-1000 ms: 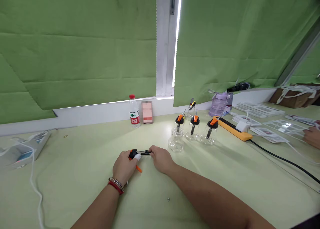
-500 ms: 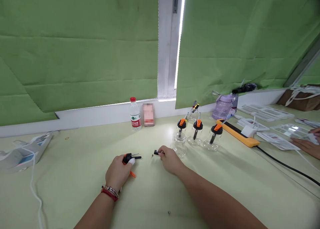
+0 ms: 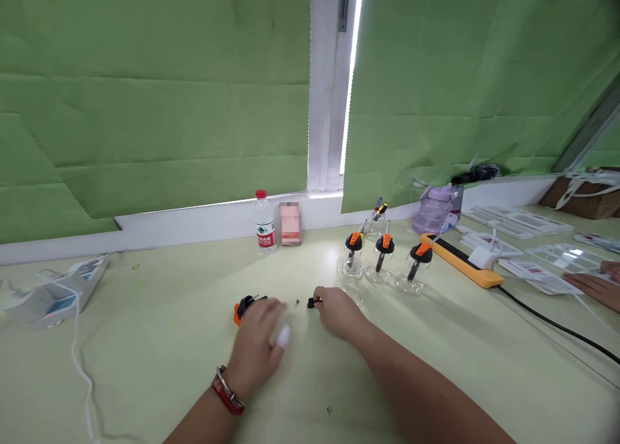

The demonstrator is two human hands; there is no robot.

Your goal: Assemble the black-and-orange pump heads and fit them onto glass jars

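Note:
My left hand [image 3: 256, 350] is over the table, blurred by motion, with thumb and fingers apart and nothing between them. Just beyond its fingers lies a black-and-orange lid assembly [image 3: 240, 311], partly hidden by the hand. My right hand [image 3: 338, 311] pinches a small black part [image 3: 311, 303] close to the tabletop. Between the hands rests a tiny brown piece [image 3: 297, 301]. Behind my right hand stands an open glass jar [image 3: 351, 277], partly covered. Glass jars with black-and-orange lids [image 3: 385, 243] are grouped beyond it.
A water bottle [image 3: 265, 224] and a pink box [image 3: 290, 225] stand by the wall. A white power strip [image 3: 72, 295] lies left, an orange one [image 3: 465, 263] right. A small metal piece [image 3: 329, 410] is near the front. Another person's hand [image 3: 593, 289] appears far right.
My left hand has let go of the black-and-orange lid assembly and moved right and nearer to me. My right hand has shifted slightly right with the black part.

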